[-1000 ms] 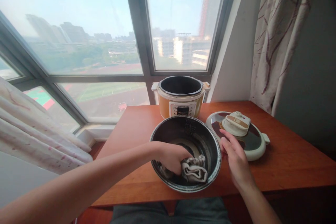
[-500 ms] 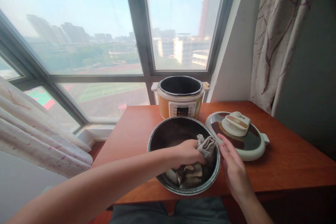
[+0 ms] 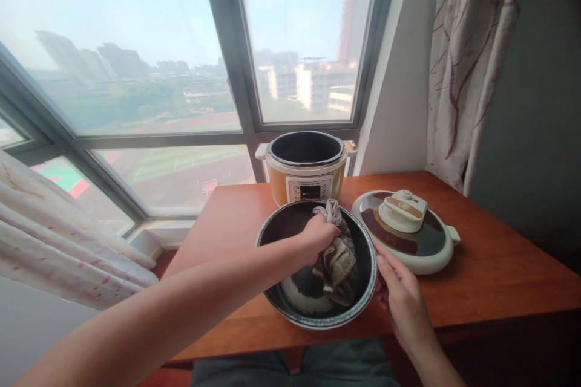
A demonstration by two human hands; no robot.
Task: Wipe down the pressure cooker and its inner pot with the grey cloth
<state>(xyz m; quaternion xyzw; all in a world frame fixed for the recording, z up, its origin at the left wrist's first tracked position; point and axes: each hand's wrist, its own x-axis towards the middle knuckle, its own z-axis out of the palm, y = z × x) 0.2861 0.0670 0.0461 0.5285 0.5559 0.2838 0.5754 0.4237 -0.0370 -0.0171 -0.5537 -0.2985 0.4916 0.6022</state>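
A dark inner pot [image 3: 323,319] with a speckled rim is tilted toward me at the table's front edge. Inside it, my left hand [image 3: 319,234] is closed around a crumpled grey-brown cloth [image 3: 338,266], which lies against the pot's right inner side. A pale patch shows on the pot's floor. My right hand [image 3: 402,290] grips the pot's right rim from outside, thumb near the edge and fingers partly hidden behind the wall.
Just behind the pot stands a yellow-and-white electric pressure cooker [image 3: 276,178], uncovered. Its round lid [image 3: 436,263] rests on the wooden table [image 3: 490,254] to the right. Windows rise beyond the table, with curtains [image 3: 458,72] on both sides.
My left hand has drawn the cloth up and left inside the pot, and more of the cloth now shows. The right hand stays at the rim. The view has shifted slightly.
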